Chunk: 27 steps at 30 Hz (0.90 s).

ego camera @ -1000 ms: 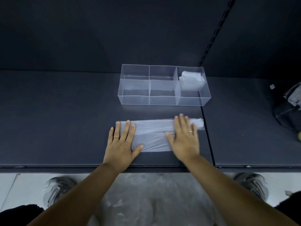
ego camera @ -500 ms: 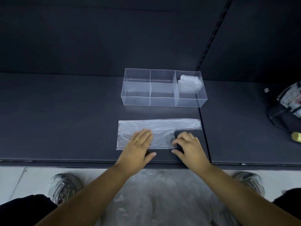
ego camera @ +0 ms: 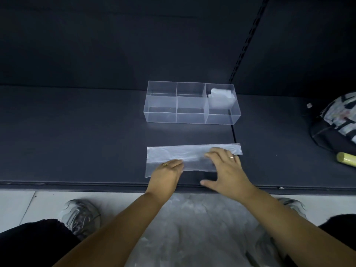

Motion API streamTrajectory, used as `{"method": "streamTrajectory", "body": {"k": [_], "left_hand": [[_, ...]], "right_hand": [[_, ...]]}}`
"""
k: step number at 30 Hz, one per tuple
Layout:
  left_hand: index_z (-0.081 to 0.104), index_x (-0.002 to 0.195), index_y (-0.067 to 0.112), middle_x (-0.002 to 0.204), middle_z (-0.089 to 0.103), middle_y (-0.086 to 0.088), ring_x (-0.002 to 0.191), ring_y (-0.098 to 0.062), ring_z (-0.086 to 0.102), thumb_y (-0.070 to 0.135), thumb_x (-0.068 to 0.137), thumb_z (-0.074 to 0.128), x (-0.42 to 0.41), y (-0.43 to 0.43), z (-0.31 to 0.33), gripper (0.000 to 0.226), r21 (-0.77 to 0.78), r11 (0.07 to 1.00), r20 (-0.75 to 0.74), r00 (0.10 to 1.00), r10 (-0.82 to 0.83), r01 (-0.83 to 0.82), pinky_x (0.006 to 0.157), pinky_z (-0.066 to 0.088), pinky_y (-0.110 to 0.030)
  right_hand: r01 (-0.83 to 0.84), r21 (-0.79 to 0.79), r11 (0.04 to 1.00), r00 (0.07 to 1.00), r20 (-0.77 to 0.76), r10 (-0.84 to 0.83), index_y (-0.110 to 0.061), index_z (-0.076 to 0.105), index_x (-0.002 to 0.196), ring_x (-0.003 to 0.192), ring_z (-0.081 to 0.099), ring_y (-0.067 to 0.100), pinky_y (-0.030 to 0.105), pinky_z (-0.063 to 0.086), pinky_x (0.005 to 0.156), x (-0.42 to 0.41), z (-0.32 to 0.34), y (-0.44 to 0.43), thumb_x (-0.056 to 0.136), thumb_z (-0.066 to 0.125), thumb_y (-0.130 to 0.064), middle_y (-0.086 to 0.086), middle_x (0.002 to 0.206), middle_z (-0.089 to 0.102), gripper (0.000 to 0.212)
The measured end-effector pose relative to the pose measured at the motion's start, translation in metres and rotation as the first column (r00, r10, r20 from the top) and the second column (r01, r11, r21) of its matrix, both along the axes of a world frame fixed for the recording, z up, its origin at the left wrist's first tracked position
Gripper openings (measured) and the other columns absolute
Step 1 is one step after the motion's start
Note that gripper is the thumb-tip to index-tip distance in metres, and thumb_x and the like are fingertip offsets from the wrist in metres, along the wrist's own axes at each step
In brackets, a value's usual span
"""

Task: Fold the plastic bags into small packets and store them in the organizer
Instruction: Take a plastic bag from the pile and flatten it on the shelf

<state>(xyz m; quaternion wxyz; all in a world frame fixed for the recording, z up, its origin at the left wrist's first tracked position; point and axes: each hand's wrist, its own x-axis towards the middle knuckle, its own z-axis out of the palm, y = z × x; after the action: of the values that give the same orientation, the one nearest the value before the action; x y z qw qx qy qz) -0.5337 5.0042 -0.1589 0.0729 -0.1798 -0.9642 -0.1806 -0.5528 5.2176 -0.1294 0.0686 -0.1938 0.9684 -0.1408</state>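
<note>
Since half a second before, you had folded the near edge into a narrower strip. Head view: your left hand (ego camera: pixel 167 170) curled its fingers on the plastic bag (ego camera: pixel 173 153). Your right hand (ego camera: pixel 228 170) pressed it with spread fingers. It lay on the dark shelf (ego camera: pixel 77 141), in front of the clear organizer (ego camera: pixel 192 120) holding one packet (ego camera: pixel 221 93).

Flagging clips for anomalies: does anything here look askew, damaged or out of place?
Nothing damaged or spilled. The near edge of the plastic bag is stepped, nearer at its left end, but only because the left hand and right hand are mid-fold. Its right end overlaps the shelf seam.
</note>
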Motion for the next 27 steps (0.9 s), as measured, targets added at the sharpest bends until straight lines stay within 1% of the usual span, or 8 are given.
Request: {"method": "streamTrajectory", "body": {"k": [2,4,7,10,14,19,23,27], "left_hand": [[0.071,0.071,0.009,0.078,0.071,-0.002,0.068,-0.018,0.069,-0.003,0.055,0.086,0.004,0.002,-0.001,0.025,0.027,1.000,0.029,1.000,-0.005,0.004,0.059,0.055,-0.024],[0.070,0.077,0.006,0.082,0.070,-0.005,0.072,-0.022,0.068,-0.001,0.071,0.076,0.005,0.003,0.002,0.011,0.022,1.000,0.081,0.997,-0.020,0.018,0.063,0.056,-0.029],[0.068,0.101,0.010,0.105,0.068,-0.004,0.096,-0.023,0.062,0.013,0.095,0.050,0.002,-0.003,0.003,0.019,0.043,0.998,0.243,0.970,0.025,-0.036,0.086,0.047,-0.034],[0.070,0.105,0.012,0.109,0.070,-0.002,0.101,-0.021,0.062,0.014,0.093,0.054,-0.005,-0.022,0.010,0.020,0.192,0.966,0.364,0.927,0.094,-0.174,0.089,0.045,-0.032],[0.074,0.095,0.004,0.096,0.073,-0.004,0.089,-0.014,0.065,0.012,0.088,0.066,-0.020,-0.061,0.016,0.013,0.366,0.805,0.520,0.820,0.239,-0.467,0.077,0.041,-0.014],[0.071,0.077,0.012,0.069,0.071,0.000,0.055,0.003,0.060,0.009,0.085,0.068,-0.026,-0.082,0.011,0.010,0.410,0.603,0.681,0.670,0.296,-0.684,0.074,0.043,-0.019],[0.070,0.092,0.010,0.081,0.070,-0.001,0.074,-0.008,0.065,0.011,0.083,0.069,-0.028,-0.070,0.010,0.009,0.308,0.582,0.631,0.620,0.467,-0.753,0.076,0.048,-0.026],[0.066,0.110,0.006,0.101,0.064,-0.014,0.092,-0.037,0.058,0.004,0.082,0.066,-0.014,-0.043,0.011,0.028,0.206,0.754,0.112,0.781,0.615,-0.623,0.081,0.047,-0.042]], "right_hand": [[-0.099,0.049,0.994,0.995,-0.018,0.100,-0.028,0.040,0.139,0.133,0.029,0.015,0.031,0.015,0.106,0.006,-0.003,-0.014,0.070,0.072,-0.053,-0.009,0.141,0.037,0.080],[-0.113,0.073,0.991,0.992,-0.043,0.117,-0.027,0.045,0.138,0.131,0.035,0.015,0.027,0.016,0.104,0.006,-0.011,-0.027,0.080,0.069,-0.039,-0.011,0.139,0.045,0.064],[0.049,-0.193,0.980,0.999,-0.008,-0.051,-0.016,0.070,0.114,0.110,0.057,0.023,0.027,0.036,0.096,-0.003,-0.017,-0.029,0.087,0.064,-0.013,-0.001,0.116,0.067,0.027],[0.316,-0.401,0.860,0.945,0.213,-0.248,-0.010,0.074,0.097,0.095,0.064,0.020,0.022,0.046,0.085,-0.018,-0.015,-0.020,0.090,0.064,-0.010,0.002,0.099,0.072,0.013],[0.556,-0.425,0.714,0.812,0.464,-0.356,-0.002,0.069,0.083,0.080,0.061,0.019,0.022,0.043,0.070,-0.035,-0.018,-0.015,0.089,0.066,-0.017,0.004,0.082,0.068,0.015],[0.665,-0.444,0.600,0.738,0.515,-0.436,-0.006,0.067,0.074,0.076,0.064,0.018,0.019,0.046,0.067,-0.040,-0.025,-0.022,0.083,0.071,-0.013,0.004,0.076,0.069,0.012],[0.690,-0.420,0.589,0.716,0.514,-0.472,-0.004,0.063,0.079,0.075,0.062,0.019,0.028,0.048,0.071,-0.042,-0.027,-0.026,0.080,0.074,-0.012,0.008,0.080,0.069,0.013],[0.685,-0.411,0.602,0.723,0.487,-0.490,-0.007,0.058,0.075,0.067,0.054,0.015,0.026,0.045,0.066,-0.042,-0.031,-0.027,0.079,0.073,-0.013,0.001,0.071,0.060,0.017]]}}
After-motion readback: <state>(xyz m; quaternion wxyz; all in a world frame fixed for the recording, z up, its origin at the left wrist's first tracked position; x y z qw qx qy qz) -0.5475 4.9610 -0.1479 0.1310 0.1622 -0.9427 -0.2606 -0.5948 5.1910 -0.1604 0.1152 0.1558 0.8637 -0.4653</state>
